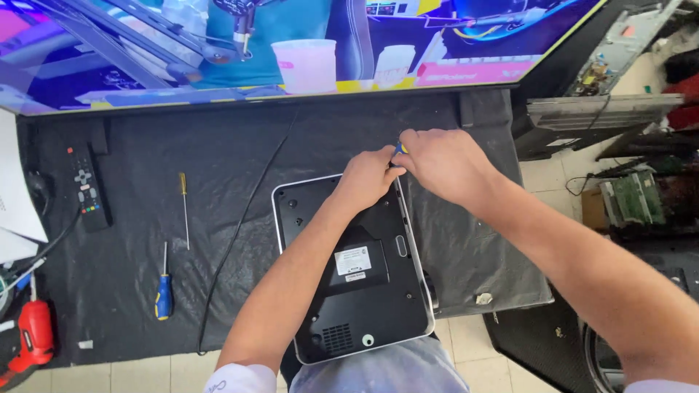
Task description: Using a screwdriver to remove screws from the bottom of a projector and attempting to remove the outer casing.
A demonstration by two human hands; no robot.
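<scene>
A black device with a silver rim (pixel 426 291) lies upside down on the black cloth (pixel 233 189), partly overhanging my lap. My left hand (pixel 366 178) rests on its far right corner and steadies something there. My right hand (pixel 444 161) is closed around a screwdriver with a blue and yellow handle (pixel 400 148), held upright at that same corner. Most of the tool is hidden by my fingers. A white label (pixel 352 260) sits on the middle of the device's back.
A lit flat screen (pixel 291 44) stands along the far edge. A remote control (pixel 85 189), a thin yellow-handled screwdriver (pixel 183 207), a blue and yellow screwdriver (pixel 163 291) and a black cable (pixel 240 233) lie on the cloth. Circuit boards (pixel 632 198) lie at the right, a red tool (pixel 33 335) at the left.
</scene>
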